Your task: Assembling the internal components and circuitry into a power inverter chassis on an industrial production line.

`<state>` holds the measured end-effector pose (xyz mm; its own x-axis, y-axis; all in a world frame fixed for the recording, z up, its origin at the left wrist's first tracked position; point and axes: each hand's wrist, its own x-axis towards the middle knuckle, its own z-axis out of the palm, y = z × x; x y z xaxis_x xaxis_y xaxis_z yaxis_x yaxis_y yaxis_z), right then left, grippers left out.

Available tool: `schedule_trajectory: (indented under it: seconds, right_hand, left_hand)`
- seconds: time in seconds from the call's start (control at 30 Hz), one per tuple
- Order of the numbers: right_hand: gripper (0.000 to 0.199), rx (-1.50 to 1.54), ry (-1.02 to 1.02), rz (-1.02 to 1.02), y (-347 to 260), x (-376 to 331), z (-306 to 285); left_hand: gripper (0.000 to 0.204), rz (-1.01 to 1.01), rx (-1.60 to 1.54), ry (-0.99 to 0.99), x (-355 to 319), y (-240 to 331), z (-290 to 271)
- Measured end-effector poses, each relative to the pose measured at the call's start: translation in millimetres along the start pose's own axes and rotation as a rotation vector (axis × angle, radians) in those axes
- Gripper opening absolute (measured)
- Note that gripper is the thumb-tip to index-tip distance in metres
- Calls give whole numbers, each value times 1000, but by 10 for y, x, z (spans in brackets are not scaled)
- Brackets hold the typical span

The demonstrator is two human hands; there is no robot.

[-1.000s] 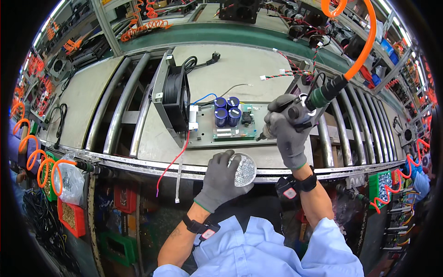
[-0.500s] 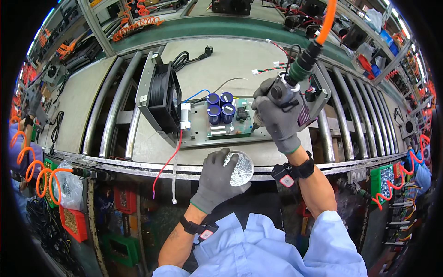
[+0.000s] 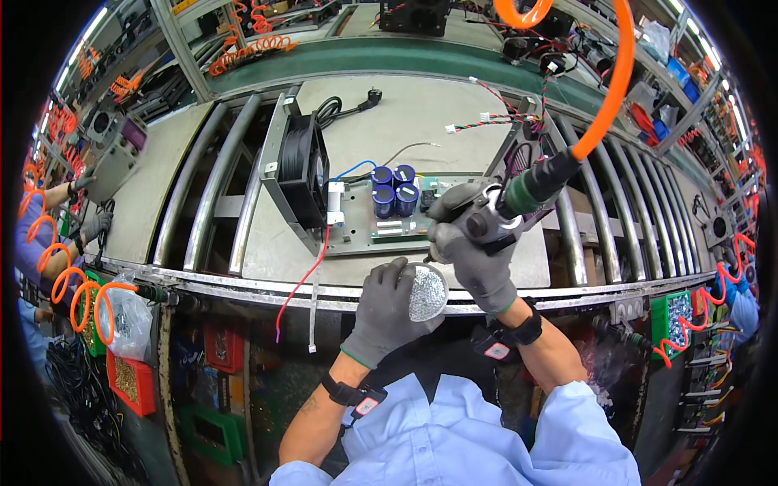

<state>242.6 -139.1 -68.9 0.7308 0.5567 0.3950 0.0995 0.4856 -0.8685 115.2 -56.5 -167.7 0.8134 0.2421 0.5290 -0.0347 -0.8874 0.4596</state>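
Observation:
My left hand (image 3: 382, 312), in a grey glove, holds a round clear dish of small silver screws (image 3: 427, 293) at the bench's front edge. My gloved right hand (image 3: 478, 263) grips an air screwdriver (image 3: 492, 219) with a green collar and an orange hose. The driver's tip points down just above the dish's far rim; whether it touches screws I cannot tell. Beyond my hands lies a metal chassis (image 3: 354, 245) with a green circuit board (image 3: 395, 230) bearing blue capacitors (image 3: 383, 199). A black fan (image 3: 301, 172) stands at its left; the right part is partly hidden by my right hand.
Metal rollers (image 3: 217, 182) flank the work board (image 3: 438, 93) on both sides. A power cord (image 3: 348, 108) and loose wires lie behind the chassis. A red wire (image 3: 305, 283) hangs over the front edge. Screw bins (image 3: 130, 385) sit low left. A co-worker's gloved hands (image 3: 97, 227) are far left.
My right hand has drawn the screwdriver back from the board's right corner toward me, down to the dish. The left hand still holds the dish. At far left, a co-worker's arms and a metal unit show more.

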Motion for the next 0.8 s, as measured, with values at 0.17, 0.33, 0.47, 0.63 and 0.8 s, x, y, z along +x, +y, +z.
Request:
schedule_trajectory:
  seconds: [0.17, 0.33, 0.47, 0.63, 0.8]
  right_hand:
    - [35, -114, -79, -92, 208, -50, -72]
    - [33, -96, -109, 26, 290, -95, -55]
    - [32, -163, -103, -53, 311, -108, 8]
    - [27, -232, -157, -118, 350, -51, 25]
    - [20, -266, -108, -67, 372, 43, 55]
  left_hand:
    - [73, 23, -24, 27, 1, -17, 23]
    - [72, 11, -31, 17, -17, -42, 18]
    - [72, 11, -52, 11, -4, -32, 7]
    - [73, 2, -59, 9, -7, -47, 2]
    - [72, -13, -59, -8, -12, -34, -7]
